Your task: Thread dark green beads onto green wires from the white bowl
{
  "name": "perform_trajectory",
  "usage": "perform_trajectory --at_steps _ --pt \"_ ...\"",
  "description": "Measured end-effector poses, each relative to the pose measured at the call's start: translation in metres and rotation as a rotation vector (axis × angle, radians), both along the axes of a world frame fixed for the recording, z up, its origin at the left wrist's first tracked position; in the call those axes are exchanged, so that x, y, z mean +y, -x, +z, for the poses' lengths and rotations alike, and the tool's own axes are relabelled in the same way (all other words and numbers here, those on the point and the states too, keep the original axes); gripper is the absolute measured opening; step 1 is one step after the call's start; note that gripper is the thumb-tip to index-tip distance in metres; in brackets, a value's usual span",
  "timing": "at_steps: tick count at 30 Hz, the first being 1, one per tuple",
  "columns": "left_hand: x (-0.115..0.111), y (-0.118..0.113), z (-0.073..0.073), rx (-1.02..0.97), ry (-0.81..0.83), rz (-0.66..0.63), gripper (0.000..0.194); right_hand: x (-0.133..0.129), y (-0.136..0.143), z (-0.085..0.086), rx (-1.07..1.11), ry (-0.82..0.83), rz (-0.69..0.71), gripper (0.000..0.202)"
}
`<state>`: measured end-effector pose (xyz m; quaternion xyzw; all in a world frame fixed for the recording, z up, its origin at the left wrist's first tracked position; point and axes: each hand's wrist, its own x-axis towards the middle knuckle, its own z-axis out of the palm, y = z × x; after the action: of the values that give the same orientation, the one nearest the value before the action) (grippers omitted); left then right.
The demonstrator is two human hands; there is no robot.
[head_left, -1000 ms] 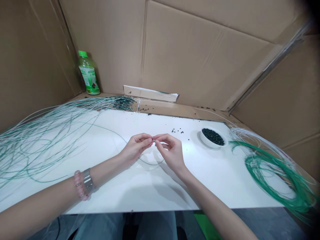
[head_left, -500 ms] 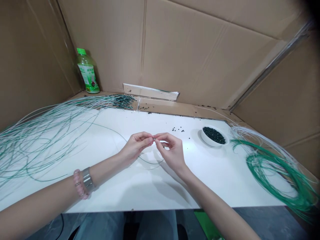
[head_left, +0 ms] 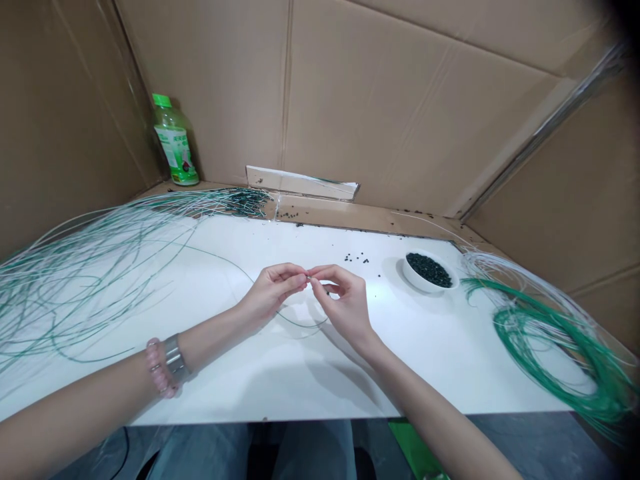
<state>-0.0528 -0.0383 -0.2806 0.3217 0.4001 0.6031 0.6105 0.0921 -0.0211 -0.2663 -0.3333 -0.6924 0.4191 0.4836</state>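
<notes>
Over the middle of the white table, my left hand [head_left: 273, 292] and my right hand [head_left: 344, 300] meet fingertip to fingertip. Both are closed in a pinch on a thin green cord [head_left: 301, 325]. A loop of it hangs below the fingers, and another length trails from the left hand toward the back left. Something tiny sits where the fingertips meet, too small to make out. To the right of my right hand stands a white bowl [head_left: 417, 281] full of small dark beads [head_left: 429, 269]. Several loose dark beads [head_left: 356, 258] lie behind my right hand.
Green and white cords [head_left: 100, 260] spread over the left side, their dark beaded ends [head_left: 247, 202] bunched at the back. A coil of green cord [head_left: 520, 363] lies at the right. A green-capped bottle [head_left: 175, 147] stands in the back left corner. Cardboard walls [head_left: 380, 100] enclose the table.
Almost nothing differs. Both hands keep the same pinch in the same place, and the view has shifted very slightly.
</notes>
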Motion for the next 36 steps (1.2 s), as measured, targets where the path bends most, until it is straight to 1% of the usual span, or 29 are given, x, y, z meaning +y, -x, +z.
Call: perform_trajectory --at_steps 4,6,10,16,24,28,31,36 --pt "-0.0002 0.0014 0.0003 0.111 -0.046 0.0 0.024 -0.0015 -0.0006 0.0013 -0.041 -0.058 -0.015 0.008" --pt "-0.0006 0.0022 -0.0005 0.139 -0.064 0.0 0.023 -0.0015 -0.0009 0.0018 -0.065 -0.058 -0.028 0.008" --pt "-0.0016 0.0033 -0.0017 0.173 -0.09 0.005 0.02 0.0007 -0.0008 0.0025 -0.058 0.042 -0.045 0.01" --pt "-0.0038 0.0053 0.0001 0.4 -0.182 0.064 0.014 0.0029 -0.001 0.0047 -0.039 0.153 -0.019 0.017" --pt "-0.0039 0.0053 0.0019 0.432 -0.257 0.06 0.015 0.0011 0.0011 0.0049 0.034 0.193 0.02 0.014" --pt "-0.004 0.006 0.0029 0.463 -0.279 0.044 0.016 -0.0001 0.0008 0.0044 0.016 0.151 0.016 0.014" --pt "-0.0045 0.0056 0.0035 0.44 -0.275 0.065 0.014 -0.0012 0.0004 0.0042 -0.021 0.095 0.0 0.013" --pt "-0.006 0.0033 0.0035 0.391 -0.287 0.094 0.012 -0.003 0.0011 0.0031 -0.011 0.099 0.002 0.012"
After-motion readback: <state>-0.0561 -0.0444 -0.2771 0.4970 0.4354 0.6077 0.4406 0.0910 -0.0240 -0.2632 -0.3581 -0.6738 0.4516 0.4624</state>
